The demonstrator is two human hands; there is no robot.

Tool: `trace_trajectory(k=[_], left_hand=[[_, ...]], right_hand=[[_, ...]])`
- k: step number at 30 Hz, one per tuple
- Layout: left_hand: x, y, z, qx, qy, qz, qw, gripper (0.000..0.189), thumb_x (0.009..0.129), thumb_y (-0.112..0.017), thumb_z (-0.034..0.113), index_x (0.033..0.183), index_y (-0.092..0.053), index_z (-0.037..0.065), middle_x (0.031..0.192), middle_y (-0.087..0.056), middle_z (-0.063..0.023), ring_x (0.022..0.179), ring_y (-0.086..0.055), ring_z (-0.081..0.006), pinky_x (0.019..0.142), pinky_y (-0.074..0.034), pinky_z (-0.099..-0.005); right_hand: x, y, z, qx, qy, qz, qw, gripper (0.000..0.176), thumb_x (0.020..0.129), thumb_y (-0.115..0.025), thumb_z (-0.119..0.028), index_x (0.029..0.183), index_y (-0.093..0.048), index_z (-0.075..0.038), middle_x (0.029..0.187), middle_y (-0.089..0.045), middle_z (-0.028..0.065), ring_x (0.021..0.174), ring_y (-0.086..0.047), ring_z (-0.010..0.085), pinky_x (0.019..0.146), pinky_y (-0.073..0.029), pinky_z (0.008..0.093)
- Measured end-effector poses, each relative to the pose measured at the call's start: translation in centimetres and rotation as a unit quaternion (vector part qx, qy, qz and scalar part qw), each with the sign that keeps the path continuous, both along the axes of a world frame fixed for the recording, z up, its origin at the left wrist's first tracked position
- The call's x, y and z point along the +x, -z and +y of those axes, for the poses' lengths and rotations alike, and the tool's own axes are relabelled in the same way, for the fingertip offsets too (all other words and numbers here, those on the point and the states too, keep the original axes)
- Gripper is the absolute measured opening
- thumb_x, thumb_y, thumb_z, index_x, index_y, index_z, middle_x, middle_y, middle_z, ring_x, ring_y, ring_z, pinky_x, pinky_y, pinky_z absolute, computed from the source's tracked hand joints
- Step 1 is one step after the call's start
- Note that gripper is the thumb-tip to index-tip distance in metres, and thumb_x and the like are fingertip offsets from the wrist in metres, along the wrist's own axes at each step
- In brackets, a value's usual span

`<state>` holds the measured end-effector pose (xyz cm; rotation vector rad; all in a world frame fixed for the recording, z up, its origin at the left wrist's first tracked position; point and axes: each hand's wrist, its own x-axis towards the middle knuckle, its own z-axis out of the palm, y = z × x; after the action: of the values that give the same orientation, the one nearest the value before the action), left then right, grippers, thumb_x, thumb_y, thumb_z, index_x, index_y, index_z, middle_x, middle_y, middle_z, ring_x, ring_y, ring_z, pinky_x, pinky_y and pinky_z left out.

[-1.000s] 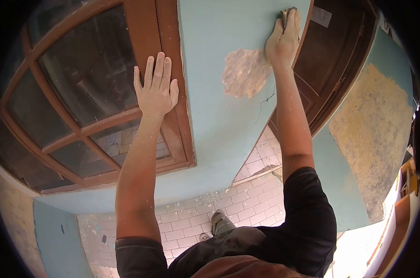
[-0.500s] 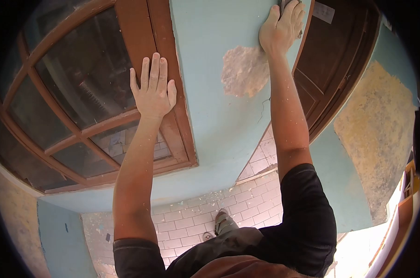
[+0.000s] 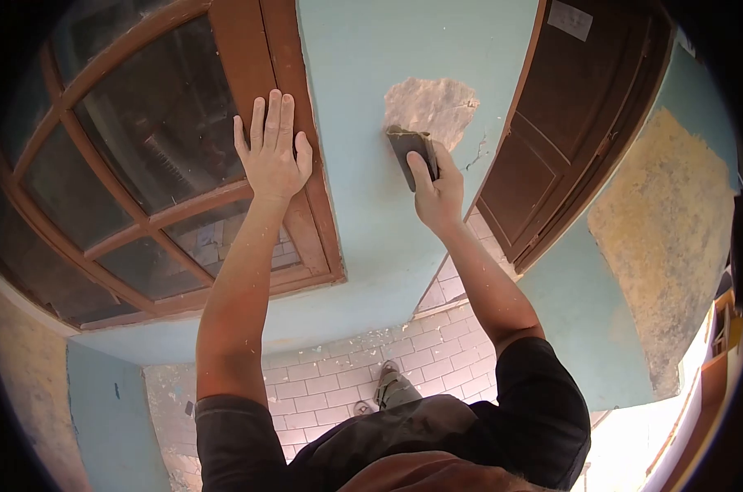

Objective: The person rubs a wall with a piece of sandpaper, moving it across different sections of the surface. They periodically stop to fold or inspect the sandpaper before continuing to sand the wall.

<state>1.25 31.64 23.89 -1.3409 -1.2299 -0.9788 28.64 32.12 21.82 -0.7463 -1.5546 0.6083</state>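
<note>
My left hand (image 3: pixel 273 160) lies flat with fingers spread on the brown wooden window frame (image 3: pixel 285 66). In my right hand (image 3: pixel 441 193) is a dark sanding block (image 3: pixel 411 156), gripped with the thumb along its near face. The block is against the pale blue wall (image 3: pixel 371 221), tilted, at the lower left edge of a bare patch (image 3: pixel 437 102) where the paint is gone. Part of the block is hidden behind my fingers.
Glass panes (image 3: pixel 162 115) fill the window at left. A dark brown door (image 3: pixel 543 156) stands to the right of the wall's edge. Paint flakes lie on the tiled floor (image 3: pixel 330 385) around my feet. Farther right, another wall has a large peeled patch (image 3: pixel 662 246).
My right hand has come down and left from high on the wall, bringing the sanding block to the bare patch. My left hand stays on the window frame.
</note>
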Motion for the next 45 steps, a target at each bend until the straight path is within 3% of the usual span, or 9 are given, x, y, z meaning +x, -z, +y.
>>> trace_trajectory(k=[6,11,17,21,26,29,32,41,45], left_hand=[[9.7,-2.3,-5.4,-0.065,0.216,-0.126,0.966,0.057,0.096,-0.07,0.039,0.142,-0.062,0.007,0.147,-0.058,-0.0144,0.135,-0.053,-0.0278,0.117,-0.033,-0.0514],[12.6,-5.0,-7.0,-0.387,0.53,-0.457,0.601,0.048,0.095,-0.078,0.025,0.13,-0.066,-0.005,0.112,-0.075,-0.0139,0.1,-0.07,-0.016,0.083,-0.057,-0.0312],[13.0,-6.9,-7.5,-0.42,0.585,-0.474,0.506,0.036,0.096,-0.075,0.011,0.126,-0.067,-0.006,0.109,-0.076,-0.0108,0.098,-0.07,-0.0127,0.09,-0.056,-0.0279],[12.1,-7.5,-6.7,-0.426,0.57,-0.413,0.568,0.043,0.095,-0.077,0.021,0.13,-0.066,-0.003,0.111,-0.076,-0.0098,0.103,-0.07,-0.0165,0.093,-0.056,-0.0336],[6.8,-9.7,-5.0,-0.11,0.227,-0.087,0.964,0.056,0.093,-0.076,0.04,0.14,-0.065,0.013,0.136,-0.067,-0.0088,0.136,-0.055,-0.0293,0.117,-0.038,-0.0482],[3.3,-11.6,-3.0,-0.027,0.127,0.042,0.991,0.059,0.092,-0.075,0.036,0.146,-0.06,0.017,0.15,-0.057,-0.0099,0.143,-0.047,-0.0323,0.122,-0.03,-0.0497],[1.3,-10.9,-0.3,0.007,0.116,0.091,0.989,0.064,0.095,-0.07,0.035,0.154,-0.051,0.02,0.159,-0.048,-0.0104,0.147,-0.043,-0.0335,0.123,-0.03,-0.0503],[1.2,-9.2,0.7,0.021,0.057,0.103,0.993,0.071,0.094,-0.062,0.037,0.16,-0.044,0.015,0.165,-0.042,-0.0117,0.152,-0.038,-0.0303,0.125,-0.029,-0.0489],[1.2,-9.0,0.7,0.023,0.062,0.098,0.993,0.073,0.095,-0.06,0.038,0.158,-0.044,0.005,0.163,-0.044,-0.0128,0.152,-0.039,-0.0296,0.125,-0.03,-0.0472]], right_hand=[[1.4,-1.9,-2.6,-0.112,-0.183,0.248,0.945,0.042,0.099,-0.073,-0.01,0.133,-0.058,0.01,0.103,-0.076,0.0131,0.084,-0.072,0.0107,0.072,-0.059,0.0227],[1.6,-2.2,-3.7,-0.132,-0.203,0.296,0.924,0.043,0.098,-0.075,-0.013,0.132,-0.059,0.007,0.102,-0.075,0.0112,0.083,-0.072,0.0117,0.074,-0.062,0.0255],[4.5,-5.0,-3.7,-0.195,-0.369,0.137,0.898,0.059,0.096,-0.076,-0.015,0.147,-0.052,0.0,0.129,-0.067,0.0119,0.103,-0.07,0.0163,0.084,-0.062,0.0313],[4.4,-6.9,-3.2,-0.21,-0.397,0.142,0.882,0.069,0.1,-0.069,-0.016,0.161,-0.038,-0.009,0.147,-0.055,0.0089,0.124,-0.06,0.0167,0.098,-0.056,0.0341],[5.8,-14.1,2.4,0.137,-0.027,0.131,0.982,0.049,0.105,-0.055,-0.011,0.154,-0.053,-0.012,0.131,-0.067,0.0048,0.108,-0.063,0.0126,0.092,-0.053,0.0311],[5.2,-20.3,7.1,0.331,0.096,0.123,0.93,0.057,0.108,-0.047,-0.027,0.16,-0.039,-0.003,0.166,-0.034,0.0244,0.156,-0.025,0.0408,0.129,-0.015,0.0479],[-1.2,-20.4,7.3,0.32,0.434,-0.004,0.842,0.049,0.109,-0.046,-0.021,0.153,-0.048,0.0,0.157,-0.047,0.0246,0.151,-0.038,0.034,0.127,-0.023,0.0429],[-2.8,1.1,7.3,0.461,0.188,-0.257,0.828,0.062,0.088,-0.074,-0.044,0.143,-0.064,-0.018,0.157,-0.048,0.0213,0.142,-0.044,0.0476,0.116,-0.035,0.0572],[-2.6,-18.3,9.1,0.438,0.431,-0.122,0.779,0.059,0.097,-0.066,-0.044,0.144,-0.061,-0.008,0.158,-0.047,0.0195,0.143,-0.045,0.0427,0.116,-0.035,0.056]])
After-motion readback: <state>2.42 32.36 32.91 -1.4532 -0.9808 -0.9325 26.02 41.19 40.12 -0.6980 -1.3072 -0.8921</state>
